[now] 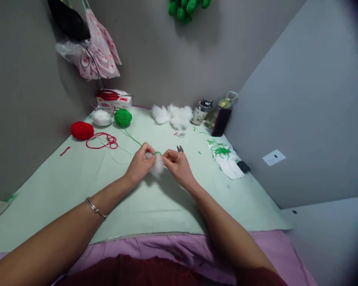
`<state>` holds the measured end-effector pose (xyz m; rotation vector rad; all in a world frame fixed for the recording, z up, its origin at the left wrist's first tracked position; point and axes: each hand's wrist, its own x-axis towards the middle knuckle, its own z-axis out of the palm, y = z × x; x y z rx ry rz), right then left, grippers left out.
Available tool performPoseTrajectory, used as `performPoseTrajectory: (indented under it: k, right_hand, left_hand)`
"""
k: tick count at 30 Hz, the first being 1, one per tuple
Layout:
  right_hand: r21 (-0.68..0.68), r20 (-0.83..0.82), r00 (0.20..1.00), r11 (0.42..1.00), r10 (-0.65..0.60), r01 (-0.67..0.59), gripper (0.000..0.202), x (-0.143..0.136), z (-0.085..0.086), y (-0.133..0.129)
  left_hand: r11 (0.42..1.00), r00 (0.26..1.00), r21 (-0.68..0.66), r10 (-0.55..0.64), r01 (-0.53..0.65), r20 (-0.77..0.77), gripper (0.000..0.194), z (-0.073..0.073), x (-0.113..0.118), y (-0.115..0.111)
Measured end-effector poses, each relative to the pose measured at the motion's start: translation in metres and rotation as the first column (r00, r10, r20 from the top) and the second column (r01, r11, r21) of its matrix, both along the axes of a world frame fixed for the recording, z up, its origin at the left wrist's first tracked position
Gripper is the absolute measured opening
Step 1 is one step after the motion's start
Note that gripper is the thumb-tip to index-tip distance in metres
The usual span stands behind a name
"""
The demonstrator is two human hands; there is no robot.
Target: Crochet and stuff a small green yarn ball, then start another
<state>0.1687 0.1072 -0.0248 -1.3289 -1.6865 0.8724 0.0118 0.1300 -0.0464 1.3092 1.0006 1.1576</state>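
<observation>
Between my two hands is a small green crochet piece (pixel 157 153), mostly hidden by the fingers, with a tuft of white stuffing (pixel 157 167) hanging below it. My left hand (pixel 139 165) is closed, its thumb and fingers pinching the piece from the left. From the right, my right hand (pixel 178 166) closes thumb and fingertips at the piece's edge; the exact contact is too small to make out. A green strand runs from beside my left hand back to a green yarn ball (pixel 123 118). Just behind my right hand lie dark-tipped scissors (pixel 180 149), partly covered.
Red yarn (pixel 82 130) and white yarn (pixel 102 118) balls sit at the back left, near loose loops. White stuffing (pixel 176 116) lies against the wall. At right stand a cup of tools (pixel 199 115), a bottle (pixel 225 103) and a phone (pixel 221 122), near green scraps (pixel 220 150).
</observation>
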Motion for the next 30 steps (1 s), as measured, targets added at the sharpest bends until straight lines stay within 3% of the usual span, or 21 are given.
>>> performPoseTrajectory:
  k: [5, 9, 17, 21, 23, 27, 30]
  right_hand:
    - [0.055, 0.037, 0.992, 0.991, -0.12, 0.118, 0.026, 0.005, -0.001, 0.002]
    - [0.068, 0.06, 0.994, 0.994, -0.09, 0.086, 0.026, 0.009, 0.003, -0.002]
    - [-0.003, 0.036, 0.991, 0.991, 0.131, -0.131, 0.021, 0.001, 0.007, -0.01]
    - [0.078, -0.054, 0.996, 0.995, 0.073, -0.068, 0.023, 0.007, 0.013, -0.008]
    - [0.14, -0.174, 0.983, 0.99, 0.058, -0.033, 0.024, 0.011, 0.017, -0.006]
    - [0.017, -0.469, 0.872, 0.989, 0.14, -0.15, 0.025, 0.013, 0.018, -0.004]
    - [-0.009, -0.408, 0.91, 0.996, 0.073, -0.084, 0.017, 0.01, 0.014, -0.003]
  left_hand:
    - [0.992, 0.992, -0.022, -0.12, 0.121, 0.046, 0.022, 0.006, -0.005, -0.005]
    - [0.985, 0.984, -0.023, -0.171, 0.172, 0.048, 0.035, 0.007, -0.009, -0.003]
    - [0.998, 0.999, 0.045, 0.032, -0.033, 0.012, 0.027, -0.004, -0.003, 0.005]
    - [0.999, 0.999, 0.043, 0.024, -0.026, 0.041, 0.025, -0.005, -0.003, 0.005]
    - [0.999, 0.999, 0.039, 0.011, -0.013, 0.05, 0.026, -0.005, -0.003, 0.005]
    - [0.999, 0.998, 0.034, 0.004, -0.006, 0.07, 0.027, -0.004, -0.002, 0.001]
    - [0.999, 0.995, 0.033, 0.015, -0.019, 0.103, 0.027, -0.001, 0.0, -0.002]
